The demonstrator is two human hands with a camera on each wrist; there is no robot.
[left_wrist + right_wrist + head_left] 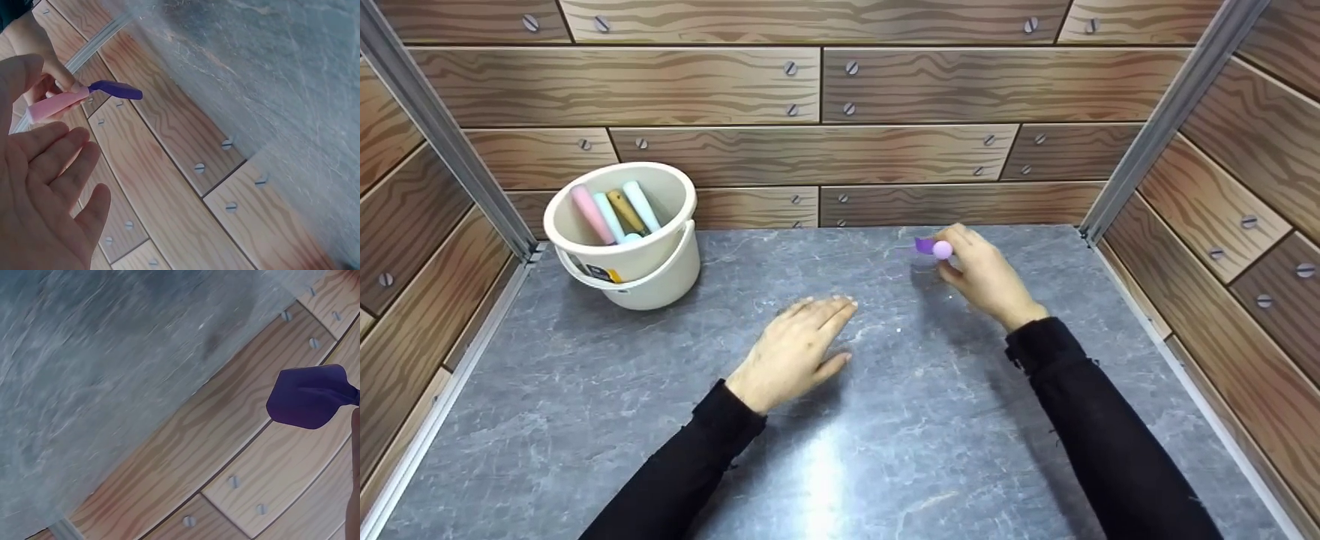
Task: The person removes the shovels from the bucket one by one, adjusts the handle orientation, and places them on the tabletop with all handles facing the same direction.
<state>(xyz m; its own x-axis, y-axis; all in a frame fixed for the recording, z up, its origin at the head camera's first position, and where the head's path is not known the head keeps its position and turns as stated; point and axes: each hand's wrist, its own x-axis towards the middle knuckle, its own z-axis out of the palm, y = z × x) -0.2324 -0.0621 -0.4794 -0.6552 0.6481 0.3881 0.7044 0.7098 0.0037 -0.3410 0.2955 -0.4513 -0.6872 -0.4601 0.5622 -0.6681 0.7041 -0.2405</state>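
My right hand [986, 277] grips a small hand shovel [59, 105] by its pink handle, at the back right over the table. Its purple blade [306, 396] is broad and points left, away from the fingers; in the head view the handle's round end [942, 250] faces the camera. Over the middle of the table, my left hand [789, 349] is held out with nothing in it. Its fingers [76, 174] are spread and slightly bent, the palm showing in the left wrist view.
At the back left stands a cream bucket [667, 274] with its handle hanging down in front. Inside lean a pink handle [591, 214], light blue handles [641, 204] and a brown handle [626, 210]. Wood-patterned walls [720, 86] enclose the grey marbled table [607, 420].
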